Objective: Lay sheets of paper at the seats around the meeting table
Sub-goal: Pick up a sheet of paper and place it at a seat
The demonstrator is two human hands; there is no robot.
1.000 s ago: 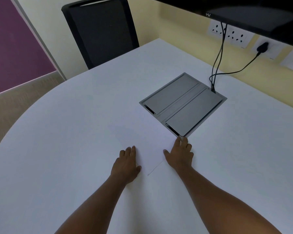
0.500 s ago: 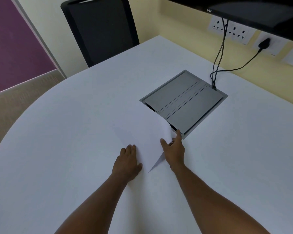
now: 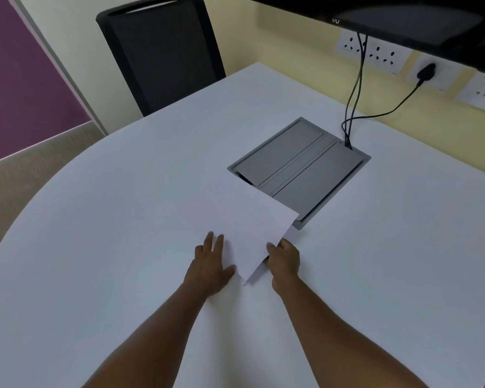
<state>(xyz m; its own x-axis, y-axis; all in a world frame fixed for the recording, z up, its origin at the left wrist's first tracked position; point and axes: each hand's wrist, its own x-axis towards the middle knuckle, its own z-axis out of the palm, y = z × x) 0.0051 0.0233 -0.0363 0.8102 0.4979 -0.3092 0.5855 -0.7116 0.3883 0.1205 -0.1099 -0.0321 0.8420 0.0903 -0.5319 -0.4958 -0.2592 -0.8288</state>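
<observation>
We see right hand (image 3: 284, 257) grip pinching thin white paper sheet (image 3: 254, 233) mid-frame, lifted off white round bench (image 3: 109, 219); left hand (image 3: 211, 268) spread flat. Risk: sheet creases or a second clings.

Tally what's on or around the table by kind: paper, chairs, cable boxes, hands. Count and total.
Loose sheet of paper: 1 seen lifted, pinched by the right hand; whether more lie under it I cannot tell
Chair: 1
Cable box set in the table: 1
Hands: 2, the left hand flat beside the sheet
Total: 5
</observation>
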